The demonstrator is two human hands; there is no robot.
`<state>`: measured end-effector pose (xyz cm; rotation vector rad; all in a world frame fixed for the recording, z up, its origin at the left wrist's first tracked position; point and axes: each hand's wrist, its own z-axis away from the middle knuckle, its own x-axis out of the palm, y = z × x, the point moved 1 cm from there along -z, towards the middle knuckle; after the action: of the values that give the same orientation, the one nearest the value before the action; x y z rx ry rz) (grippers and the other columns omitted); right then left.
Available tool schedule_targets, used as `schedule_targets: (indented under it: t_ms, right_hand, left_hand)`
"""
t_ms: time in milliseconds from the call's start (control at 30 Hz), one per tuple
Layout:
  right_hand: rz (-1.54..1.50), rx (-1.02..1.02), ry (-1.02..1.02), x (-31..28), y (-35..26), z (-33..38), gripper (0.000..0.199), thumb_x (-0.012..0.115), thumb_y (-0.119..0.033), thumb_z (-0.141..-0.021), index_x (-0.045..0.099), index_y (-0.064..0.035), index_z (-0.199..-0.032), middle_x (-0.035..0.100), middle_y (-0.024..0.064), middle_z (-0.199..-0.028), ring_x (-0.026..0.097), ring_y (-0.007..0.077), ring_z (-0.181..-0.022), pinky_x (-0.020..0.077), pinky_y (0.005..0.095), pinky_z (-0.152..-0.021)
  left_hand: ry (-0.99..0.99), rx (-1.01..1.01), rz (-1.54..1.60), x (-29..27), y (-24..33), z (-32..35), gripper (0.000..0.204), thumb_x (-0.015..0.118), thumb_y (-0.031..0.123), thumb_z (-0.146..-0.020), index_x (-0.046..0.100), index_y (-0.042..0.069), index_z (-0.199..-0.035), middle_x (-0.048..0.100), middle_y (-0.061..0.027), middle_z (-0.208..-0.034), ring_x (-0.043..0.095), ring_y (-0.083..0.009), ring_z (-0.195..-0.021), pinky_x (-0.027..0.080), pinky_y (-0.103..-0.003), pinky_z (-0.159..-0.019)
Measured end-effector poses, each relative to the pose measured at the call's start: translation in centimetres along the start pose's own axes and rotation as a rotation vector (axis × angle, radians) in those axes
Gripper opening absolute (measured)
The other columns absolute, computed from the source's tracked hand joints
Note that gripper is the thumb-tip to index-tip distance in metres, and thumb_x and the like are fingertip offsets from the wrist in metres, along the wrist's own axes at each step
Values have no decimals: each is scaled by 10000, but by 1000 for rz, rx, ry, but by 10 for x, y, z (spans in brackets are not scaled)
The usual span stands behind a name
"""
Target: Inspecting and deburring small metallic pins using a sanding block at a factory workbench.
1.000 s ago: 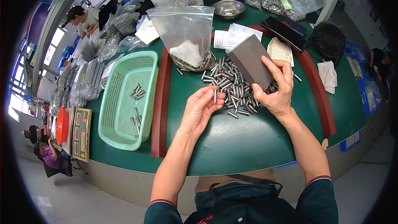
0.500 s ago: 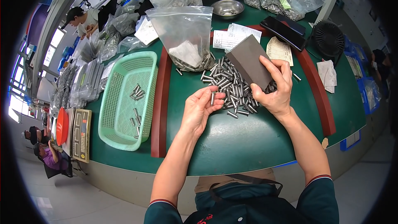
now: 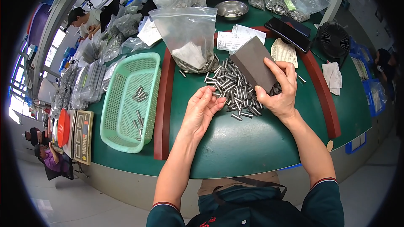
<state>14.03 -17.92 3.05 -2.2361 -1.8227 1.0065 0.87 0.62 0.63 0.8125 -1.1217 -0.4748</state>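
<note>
Head view: grey block (image 3: 255, 69) hides pins (image 3: 233, 90) under right hand (image 3: 277, 96)

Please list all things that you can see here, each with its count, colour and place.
metal pins: many, silver, heaped on the mat between the hands
flat block: one, grey-brown, held over the heap
green mat: one, on the table
basket: one, light green, left of the mat, some pins inside
plastic bag: one, clear, behind the heap, more bags beyond
metal bowl: one, silver, far edge
paper slips: several, white, behind the block
small fan: one, black, right
scale: one, far left
left hand: at the heap's edge
right hand: gripping the block
</note>
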Motion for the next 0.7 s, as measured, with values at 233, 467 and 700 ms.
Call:
schedule_targets:
  t_ms: [233,467,700]
  right_hand:
    - [-3,-1,-7,1,-1,0,650,736,-215,-511,619,-84,-1137,526,88,-952,516,233,-863,389,341,-777]
    - [3,-11,-11,2,0,0,651,735,-219,-513,618,-89,-1140,526,88,-954,512,233,-869,385,342,-782]
    - [14,-15,-30,1,-2,0,633,683,-155,-523,612,-41,-1142,507,102,-958,495,243,-862,418,345,-786]
  left_hand:
    - [15,-109,198,-2,-2,-1,158,579,195,-912,563,44,-955,619,-82,-830,646,-200,-823,553,-280,-708]
    - [10,-146,111,3,0,2,269,473,284,-964,550,26,-970,656,-128,-806,665,-233,-741,555,-290,-657]
    - [-17,-172,147,-5,-4,1,338,413,328,-981,509,4,-978,653,-182,-825,663,-278,-774,549,-346,-690]
